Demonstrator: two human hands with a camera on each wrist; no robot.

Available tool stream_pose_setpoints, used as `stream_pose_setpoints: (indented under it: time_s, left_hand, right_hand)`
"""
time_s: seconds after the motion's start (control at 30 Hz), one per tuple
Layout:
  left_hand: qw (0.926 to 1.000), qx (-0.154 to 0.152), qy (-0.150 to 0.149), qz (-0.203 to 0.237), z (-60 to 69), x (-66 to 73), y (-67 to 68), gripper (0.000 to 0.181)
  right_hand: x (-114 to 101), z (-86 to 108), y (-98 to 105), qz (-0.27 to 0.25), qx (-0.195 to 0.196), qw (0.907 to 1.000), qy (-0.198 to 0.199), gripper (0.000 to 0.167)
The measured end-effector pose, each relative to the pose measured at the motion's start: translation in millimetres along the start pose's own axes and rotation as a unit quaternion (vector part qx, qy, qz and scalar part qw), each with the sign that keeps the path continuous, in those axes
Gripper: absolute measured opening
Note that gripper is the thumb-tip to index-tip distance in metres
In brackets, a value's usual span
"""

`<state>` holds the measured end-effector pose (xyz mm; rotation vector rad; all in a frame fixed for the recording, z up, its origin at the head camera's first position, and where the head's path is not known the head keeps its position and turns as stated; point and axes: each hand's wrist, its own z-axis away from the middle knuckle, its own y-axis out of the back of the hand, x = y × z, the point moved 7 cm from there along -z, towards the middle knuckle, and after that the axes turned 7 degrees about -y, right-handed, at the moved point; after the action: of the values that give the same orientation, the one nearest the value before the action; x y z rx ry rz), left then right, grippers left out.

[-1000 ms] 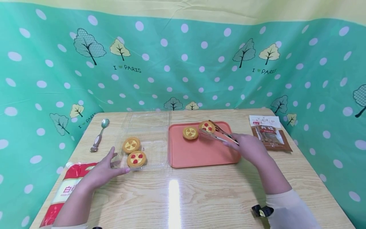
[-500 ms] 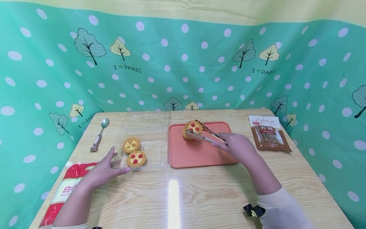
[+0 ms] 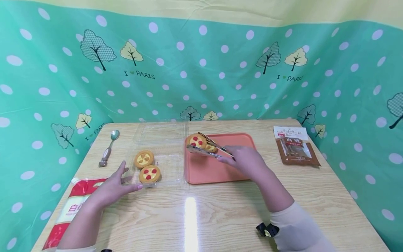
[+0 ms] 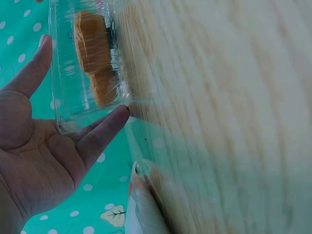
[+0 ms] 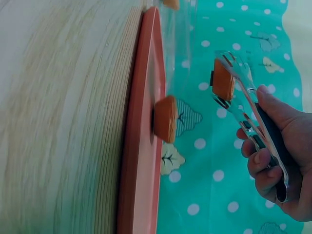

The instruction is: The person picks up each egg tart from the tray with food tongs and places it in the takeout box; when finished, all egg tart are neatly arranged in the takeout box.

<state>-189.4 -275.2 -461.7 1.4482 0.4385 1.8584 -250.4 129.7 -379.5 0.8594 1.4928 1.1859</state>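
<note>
My right hand grips metal tongs, which pinch a tart with red fruit pieces. In the right wrist view that tart hangs clear of the pink tray. A second tart lies on the tray, partly hidden by the tongs in the head view. Left of the tray stands an opened clear plastic box. It contains a tart with a yellow segmented top and another red-topped tart. My left hand, fingers extended and thumb spread, is at the box's left side, a fingertip at its corner.
A spoon lies at the back left of the wooden table. The red and white bag is under my left forearm. At the right lies a brown and white packet. Polka-dot cloth encloses the table behind and at the sides.
The right hand has carried the red-topped tart leftward in the tongs, past the tart on the tray, to the tray's left edge near the box. My left hand has stayed put.
</note>
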Motion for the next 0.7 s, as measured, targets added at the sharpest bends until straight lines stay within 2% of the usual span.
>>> stream_pose_setpoints:
  time_s: [0.2, 0.33, 0.47, 0.7]
  left_hand:
    - [1.0000, 0.000, -0.002, 0.000, -0.5, 0.0, 0.9, 0.128]
    - [1.0000, -0.001, -0.002, -0.002, -0.9, -0.7, 0.8, 0.127]
    - [1.0000, -0.002, 0.000, 0.001, -0.8, -1.5, 0.3, 0.127]
    - [1.0000, 0.000, 0.000, -0.003, -0.6, -1.2, 0.6, 0.127]
  right_hand:
    - [-17, -3.7, -4, 0.006, 0.009, 0.9997, 0.023, 0.075]
    - [-29, -6.2, -9, 0.022, 0.012, 0.9989, 0.040, 0.070]
    - [-40, -9.5, -14, 0.037, 0.008, 0.9980, 0.051, 0.060]
    - [-56, -15.0, -25, 0.063, -0.011, 0.9963, 0.058, 0.064]
